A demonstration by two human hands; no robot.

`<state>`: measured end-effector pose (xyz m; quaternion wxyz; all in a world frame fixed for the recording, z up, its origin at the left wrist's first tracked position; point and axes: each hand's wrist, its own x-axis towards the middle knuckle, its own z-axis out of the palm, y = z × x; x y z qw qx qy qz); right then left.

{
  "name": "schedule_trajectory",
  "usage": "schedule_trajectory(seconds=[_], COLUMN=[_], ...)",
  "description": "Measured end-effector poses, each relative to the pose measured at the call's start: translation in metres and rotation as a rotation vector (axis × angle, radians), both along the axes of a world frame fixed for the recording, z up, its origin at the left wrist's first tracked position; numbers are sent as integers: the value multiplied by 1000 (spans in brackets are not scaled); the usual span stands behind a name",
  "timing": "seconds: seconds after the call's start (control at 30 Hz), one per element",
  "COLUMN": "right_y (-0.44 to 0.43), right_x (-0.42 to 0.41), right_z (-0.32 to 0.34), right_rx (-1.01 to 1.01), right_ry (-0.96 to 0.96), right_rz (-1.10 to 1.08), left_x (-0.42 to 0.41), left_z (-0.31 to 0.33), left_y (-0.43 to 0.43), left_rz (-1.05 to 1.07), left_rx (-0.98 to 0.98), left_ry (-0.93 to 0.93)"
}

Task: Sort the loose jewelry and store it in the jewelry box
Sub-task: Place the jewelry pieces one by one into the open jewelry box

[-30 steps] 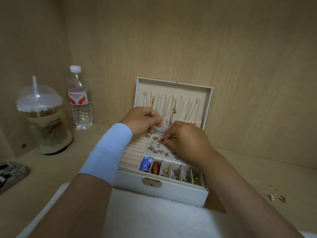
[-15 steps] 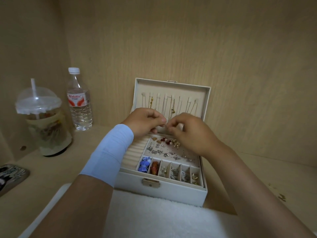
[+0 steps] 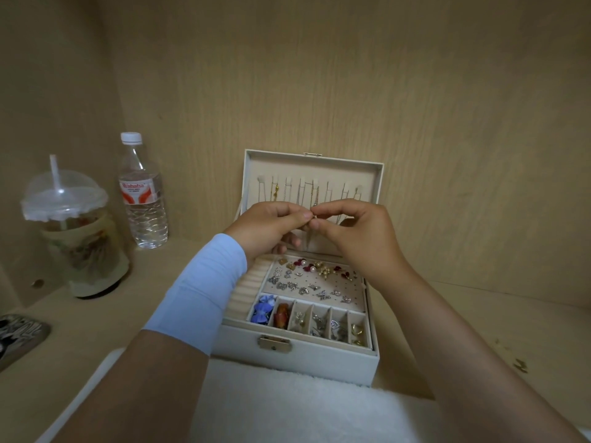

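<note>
A white jewelry box (image 3: pixel 297 354) stands open on the wooden shelf, its lid upright with several thin chains hanging inside. The tray holds many small earrings on a perforated panel (image 3: pixel 315 282) and a front row of small compartments (image 3: pixel 311 321) with trinkets. Above the tray, in front of the lid, my left hand (image 3: pixel 268 227) and my right hand (image 3: pixel 355 231) meet fingertip to fingertip. Together they pinch a tiny earring (image 3: pixel 314 216), too small to make out in detail.
A water bottle (image 3: pixel 142 193) and a lidded drink cup with a straw (image 3: pixel 75 231) stand at the left. A patterned phone case (image 3: pixel 17 337) lies at the far left edge. A white fluffy cloth (image 3: pixel 287 407) lies in front of the box. Small gold pieces (image 3: pixel 519 366) lie at the right.
My right hand lifted a small piece from the earring panel up to meet my left hand. Both hands rose in front of the lid and now pinch it together.
</note>
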<state>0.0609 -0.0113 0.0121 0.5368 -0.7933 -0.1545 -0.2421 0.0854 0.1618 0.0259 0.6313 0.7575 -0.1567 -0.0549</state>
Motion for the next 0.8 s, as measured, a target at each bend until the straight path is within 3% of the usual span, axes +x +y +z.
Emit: schedule_trajectory(seconds=[0.23,0.33,0.43,0.5,0.63,0.8], right_y=[2,-1,-3,2,11,15], right_x=[1,2,1,-2,-8,-7], right_z=[-1,-3,-7,-10,-11,-17], right_rx=[57,-13,-301,-538,-809,-881], right_ry=[-12,-23,77,123,59,-46], right_rz=[9,-21,-12,-17,-49,-61], left_x=[2,0,7,10,11,10], left_z=[-3,0,-5,-10,-16,-15], left_y=[3,5,11,15,16,13], left_rz=[-40,-9,115,187,150,125], left_rx=[13,157,502,683,801,861], left_ry=[20,-52,-225,-241,-170,-149])
